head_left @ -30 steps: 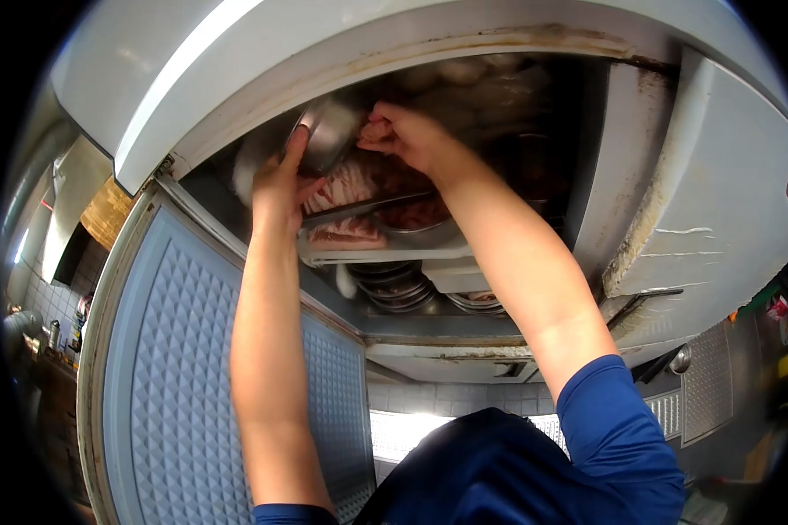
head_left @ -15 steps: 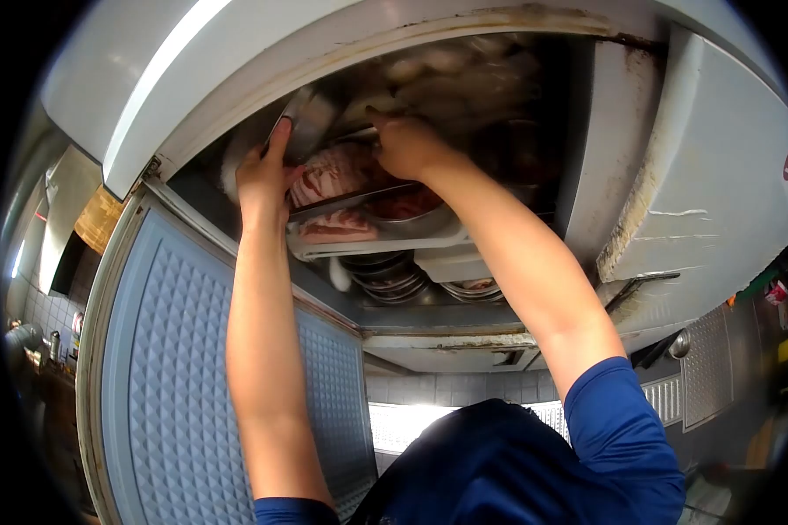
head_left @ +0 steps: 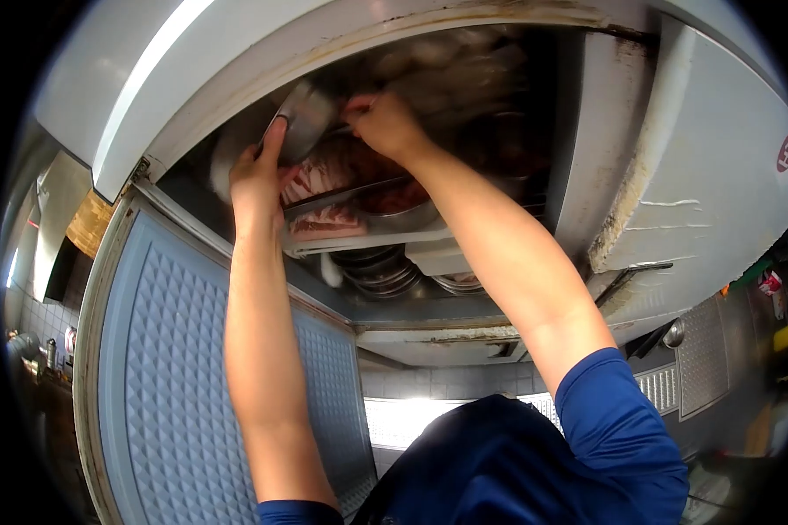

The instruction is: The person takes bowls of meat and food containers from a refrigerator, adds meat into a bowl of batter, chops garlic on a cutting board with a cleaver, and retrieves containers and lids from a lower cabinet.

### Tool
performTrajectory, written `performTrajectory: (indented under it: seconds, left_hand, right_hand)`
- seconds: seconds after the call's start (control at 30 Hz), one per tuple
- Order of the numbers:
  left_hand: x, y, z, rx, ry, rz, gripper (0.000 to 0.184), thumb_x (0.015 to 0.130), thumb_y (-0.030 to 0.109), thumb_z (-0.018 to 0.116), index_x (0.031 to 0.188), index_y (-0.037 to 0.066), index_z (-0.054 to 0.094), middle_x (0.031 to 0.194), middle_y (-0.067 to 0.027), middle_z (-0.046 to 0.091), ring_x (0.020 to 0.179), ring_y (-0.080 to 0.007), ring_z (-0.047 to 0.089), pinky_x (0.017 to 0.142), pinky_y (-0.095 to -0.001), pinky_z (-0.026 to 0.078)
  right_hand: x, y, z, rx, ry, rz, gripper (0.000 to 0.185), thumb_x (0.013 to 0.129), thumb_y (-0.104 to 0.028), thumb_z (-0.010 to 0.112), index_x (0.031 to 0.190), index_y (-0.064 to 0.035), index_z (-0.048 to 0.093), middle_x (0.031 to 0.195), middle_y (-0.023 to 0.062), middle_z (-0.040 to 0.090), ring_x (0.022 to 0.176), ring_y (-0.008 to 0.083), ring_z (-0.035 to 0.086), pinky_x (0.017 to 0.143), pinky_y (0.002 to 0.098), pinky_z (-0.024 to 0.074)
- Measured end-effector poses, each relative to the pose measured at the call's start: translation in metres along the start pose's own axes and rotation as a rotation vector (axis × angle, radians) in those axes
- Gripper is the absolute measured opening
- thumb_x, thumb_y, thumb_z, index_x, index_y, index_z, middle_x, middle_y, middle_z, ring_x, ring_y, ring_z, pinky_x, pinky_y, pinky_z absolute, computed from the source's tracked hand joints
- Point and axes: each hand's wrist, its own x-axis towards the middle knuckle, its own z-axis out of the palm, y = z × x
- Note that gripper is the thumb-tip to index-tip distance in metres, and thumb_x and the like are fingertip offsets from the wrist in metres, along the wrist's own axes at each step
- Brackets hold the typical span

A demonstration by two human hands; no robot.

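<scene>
My left hand (head_left: 256, 179) reaches into the refrigerator, its thumb and fingers closed on the edge of a shiny metal container (head_left: 311, 114) that stands tilted. Just below lie slabs of raw, streaky meat (head_left: 320, 179), and another piece of meat (head_left: 328, 223) sits nearer the front, on a white tray (head_left: 385, 241). My right hand (head_left: 381, 127) is beside the container's right side, fingers bent together in a pinch. What they hold, if anything, is blurred and dark. Under my right wrist a metal pan (head_left: 407, 206) with reddish meat is partly covered.
The open door (head_left: 179, 341) with a blue studded lining hangs at left, and another white door (head_left: 709, 184) stands open at right. Stacked metal dishes (head_left: 381, 276) fill the lower shelf. Pale bagged items (head_left: 455, 83) lie at the back.
My right hand has moved left and slightly up, closer to the metal container, and its fingers have drawn together. The container shows more and sits slightly higher; my left hand keeps its grip.
</scene>
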Motion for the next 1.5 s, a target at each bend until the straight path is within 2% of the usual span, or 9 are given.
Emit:
performTrajectory:
  seconds: [0.17,0.3,0.43,0.6,0.67,0.83,1.13,1.4,1.5]
  left_hand:
    - [0.001,-0.002,0.002,0.259,0.058,0.192,0.076,0.079,0.052,0.085,0.114,-0.012,0.066,0.077,-0.01,0.067,0.069,-0.0134,0.06,0.062,-0.0284,0.047]
    - [-0.026,0.026,0.038,0.408,0.016,0.203,0.072,0.078,0.05,0.086,0.113,-0.011,0.069,0.063,-0.0065,0.062,0.06,-0.0126,0.059,0.06,-0.0288,0.048]
    - [-0.04,0.038,0.095,0.408,-0.204,0.334,0.074,0.077,0.051,0.086,0.116,-0.009,0.068,0.086,-0.0157,0.073,0.078,-0.0194,0.07,0.071,-0.0306,0.054]
    - [-0.069,0.031,0.159,0.574,-0.351,0.482,0.072,0.075,0.059,0.081,0.105,-0.006,0.073,0.102,-0.0278,0.072,0.096,-0.0381,0.072,0.085,-0.0451,0.057]
    - [-0.076,-0.001,0.183,0.817,-0.467,0.551,0.086,0.074,0.067,0.078,0.125,-0.001,0.068,0.134,-0.0362,0.056,0.134,-0.0477,0.048,0.112,-0.0501,0.041]
    - [-0.106,-0.062,0.175,0.819,-0.281,0.773,0.084,0.073,0.053,0.082,0.135,0.001,0.059,0.155,-0.036,0.03,0.147,-0.055,0.023,0.12,-0.0642,0.019]
    - [-0.145,-0.087,0.084,0.65,0.246,0.602,0.07,0.08,0.013,0.082,0.14,-0.004,0.049,0.15,-0.0378,0.036,0.142,-0.0505,0.037,0.117,-0.051,0.035]
    - [-0.053,-0.089,0.03,0.812,0.049,0.282,0.064,0.073,0.035,0.089,0.119,-0.003,0.067,0.144,-0.0414,0.037,0.113,-0.056,0.06,0.097,-0.0504,0.053]
    - [-0.042,-0.095,0.026,0.811,0.092,0.349,0.059,0.066,0.039,0.093,0.1,-0.004,0.072,0.129,-0.0289,0.058,0.098,-0.0424,0.069,0.085,-0.0437,0.057]
  right_hand:
    - [-0.033,0.01,0.004,-0.952,0.149,-0.171,0.021,0.091,-0.018,0.061,0.094,-0.0081,0.079,0.11,0.0109,0.073,0.109,0.0301,0.067,0.089,0.0427,0.0521]
    - [-0.048,-0.009,-0.002,-0.87,-0.117,-0.076,0.034,0.091,-0.028,0.064,0.114,-0.0072,0.076,0.129,0.0163,0.065,0.134,0.0352,0.047,0.117,0.0527,0.0268]
    - [-0.081,0.012,0.014,-0.707,0.131,-0.358,0.055,0.09,-0.033,0.066,0.135,-0.0031,0.059,0.144,0.0293,0.046,0.142,0.0514,0.031,0.12,0.0632,0.0188]
    - [-0.192,0.011,-0.015,-0.386,-0.018,-0.643,0.049,0.082,-0.013,0.073,0.127,0.0005,0.061,0.143,0.029,0.045,0.136,0.0527,0.04,0.116,0.0617,0.0328]
    - [-0.24,0.024,-0.023,-0.352,-0.172,-0.58,0.045,0.08,-0.008,0.074,0.123,-0.0029,0.063,0.141,0.0278,0.048,0.133,0.0514,0.045,0.113,0.0617,0.0373]
    - [-0.291,0.068,-0.039,-0.379,-0.194,-0.391,0.047,0.084,-0.007,0.074,0.129,-0.0028,0.061,0.144,0.028,0.047,0.133,0.0491,0.047,0.111,0.0593,0.04]
    - [-0.25,0.072,-0.056,-0.244,-0.026,-0.384,0.055,0.085,-0.009,0.073,0.135,0.0044,0.057,0.144,0.0308,0.049,0.123,0.0475,0.056,0.102,0.0475,0.049]
    - [-0.18,0.041,-0.051,-0.547,0.074,-0.263,0.066,0.085,-0.034,0.078,0.138,-0.0006,0.056,0.138,0.0397,0.047,0.122,0.0528,0.052,0.104,0.0529,0.045]
    - [-0.163,0.048,-0.045,-0.614,0.006,-0.189,0.067,0.084,-0.041,0.078,0.134,-0.0011,0.058,0.13,0.0382,0.052,0.119,0.0523,0.053,0.101,0.0538,0.0459]
